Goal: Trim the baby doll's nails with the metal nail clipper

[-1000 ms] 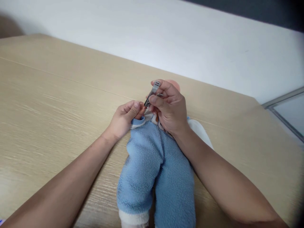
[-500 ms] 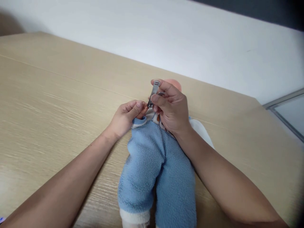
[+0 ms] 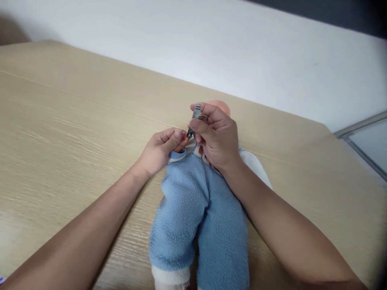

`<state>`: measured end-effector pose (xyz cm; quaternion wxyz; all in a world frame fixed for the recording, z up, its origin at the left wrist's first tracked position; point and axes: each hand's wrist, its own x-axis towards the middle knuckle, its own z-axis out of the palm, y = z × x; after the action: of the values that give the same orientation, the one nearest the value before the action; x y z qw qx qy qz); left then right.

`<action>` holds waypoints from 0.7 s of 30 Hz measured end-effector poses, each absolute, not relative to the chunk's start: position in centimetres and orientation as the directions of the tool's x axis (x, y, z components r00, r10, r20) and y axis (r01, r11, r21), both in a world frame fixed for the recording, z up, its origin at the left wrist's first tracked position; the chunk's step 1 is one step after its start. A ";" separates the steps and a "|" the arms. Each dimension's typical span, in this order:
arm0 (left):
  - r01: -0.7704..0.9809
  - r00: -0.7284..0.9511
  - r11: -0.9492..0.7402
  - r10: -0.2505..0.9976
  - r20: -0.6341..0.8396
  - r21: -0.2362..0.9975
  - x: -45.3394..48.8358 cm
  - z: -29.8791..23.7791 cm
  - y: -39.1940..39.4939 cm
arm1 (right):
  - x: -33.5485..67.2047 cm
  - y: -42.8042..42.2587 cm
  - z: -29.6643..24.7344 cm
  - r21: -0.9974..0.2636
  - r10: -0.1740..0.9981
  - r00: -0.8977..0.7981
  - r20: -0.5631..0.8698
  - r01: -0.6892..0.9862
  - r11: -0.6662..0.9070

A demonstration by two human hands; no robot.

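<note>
A doll [image 3: 222, 225] in blue fleece trousers with white cuffs lies on its back on the table, its feet toward me. My left hand [image 3: 161, 151] is closed around the doll's small hand [image 3: 182, 144], just beyond the blue-and-white sleeve cuff. Between the thumb and fingers of my right hand [image 3: 222, 139] is a metal nail clipper [image 3: 195, 119], lever end up. Its lower, cutting end is at the doll's fingers; whether the jaws touch them I cannot tell. My right hand hides most of the doll's chest and head.
The wooden table [image 3: 75, 121] extends on both sides, with a seam across it. Behind its far edge rises a white wall [image 3: 181, 44]. Something white [image 3: 256, 165] lies beside the doll under my right forearm. A metal-framed panel [image 3: 365, 141] stands at the right.
The nail clipper's lever has tilted slightly and sits a little lower and to the left, with my right fingers. My left hand keeps its hold on the doll's hand.
</note>
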<state>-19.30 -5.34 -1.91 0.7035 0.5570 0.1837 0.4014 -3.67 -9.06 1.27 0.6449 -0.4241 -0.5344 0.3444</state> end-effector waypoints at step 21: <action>-0.444 0.565 0.080 0.798 0.209 0.893 -19.2 -3.2 -5.3 | -3.4 -8.6 1.2 -0.908 0.885 0.243 0.397 -0.036 0.417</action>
<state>-19.22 -5.30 -3.16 0.7149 0.5209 0.1701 0.4343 -3.43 -8.64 1.18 0.6697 -0.4161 -0.5100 0.3439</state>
